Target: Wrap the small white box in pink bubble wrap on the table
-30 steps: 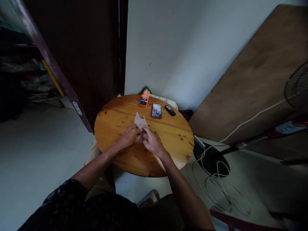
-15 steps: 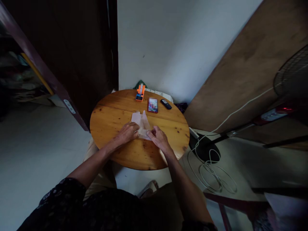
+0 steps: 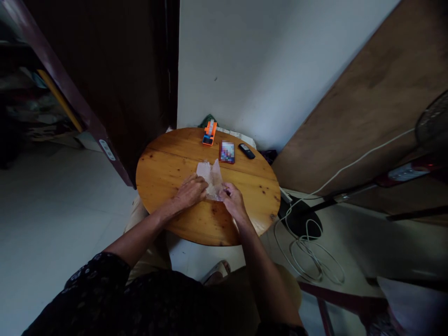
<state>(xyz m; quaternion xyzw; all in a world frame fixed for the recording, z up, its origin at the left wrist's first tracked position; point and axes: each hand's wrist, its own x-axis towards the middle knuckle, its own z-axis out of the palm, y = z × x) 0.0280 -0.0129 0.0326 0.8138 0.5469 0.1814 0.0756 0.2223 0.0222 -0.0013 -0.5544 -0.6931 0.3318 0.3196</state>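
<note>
A thin, pale, crinkled plastic bag (image 3: 211, 176) lies on the round wooden table (image 3: 168, 172). My left hand (image 3: 191, 192) rests on the bag's left side with its fingers curled onto it. My right hand (image 3: 233, 201) pinches the bag's right lower edge. Both hands sit close together at the middle of the table.
At the table's far edge lie an orange-and-blue object (image 3: 209, 133), a phone (image 3: 227, 152) and a small dark remote (image 3: 247, 150). A big wooden board (image 3: 364, 116) leans on the wall at right. A fan base (image 3: 303, 221) and coiled white cable (image 3: 315, 256) lie on the floor.
The bag has been spread flatter and wider on the table. My hands moved slightly apart and now press its lower edges. The camera shifted a little.
</note>
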